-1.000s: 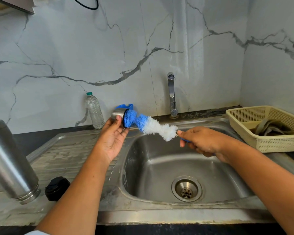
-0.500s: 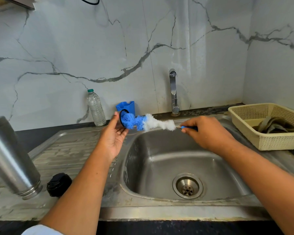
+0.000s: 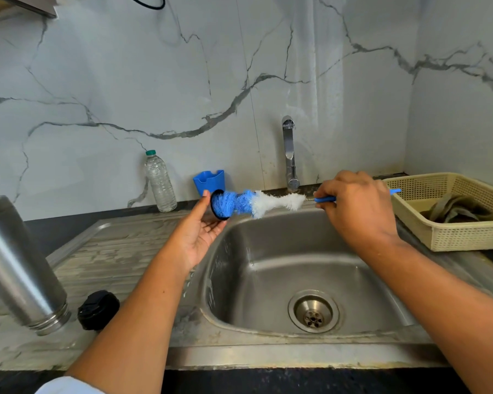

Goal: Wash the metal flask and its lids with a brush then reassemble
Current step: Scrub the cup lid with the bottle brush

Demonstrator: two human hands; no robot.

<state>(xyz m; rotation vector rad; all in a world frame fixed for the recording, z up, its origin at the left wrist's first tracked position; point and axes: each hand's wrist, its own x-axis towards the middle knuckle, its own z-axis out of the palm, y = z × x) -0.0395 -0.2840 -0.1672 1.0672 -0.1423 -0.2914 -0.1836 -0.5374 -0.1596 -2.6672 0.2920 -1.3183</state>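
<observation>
Step in hand: scrubbing the inside of one lid; judged early to midway, since nothing is reassembled.
Metal lid (image 3: 217, 206): cup-shaped with a dark rim, held on its side above the left edge of the sink (image 3: 271, 251), mouth toward the right.
Left hand (image 3: 199, 234): palm up, thumb and fingers wrapped round the metal lid.
Brush (image 3: 251, 201): blue end of the bristles pushed into the lid's mouth, white part outside it, shaft roughly level.
Right hand (image 3: 356, 207): fingers closed on the brush's blue handle, whose end pokes out past the hand.
Metal flask (image 3: 17, 265): mouth down and leaning on the drainboard (image 3: 117, 251), far left, well apart from both hands.
Black lid (image 3: 98, 309): on the drainboard just beside the flask's mouth.
Tap (image 3: 289, 155): no water seen running.
Next move calls for: twisting or pumping the brush while the left hand braces the lid, then a rinse under the tap.
</observation>
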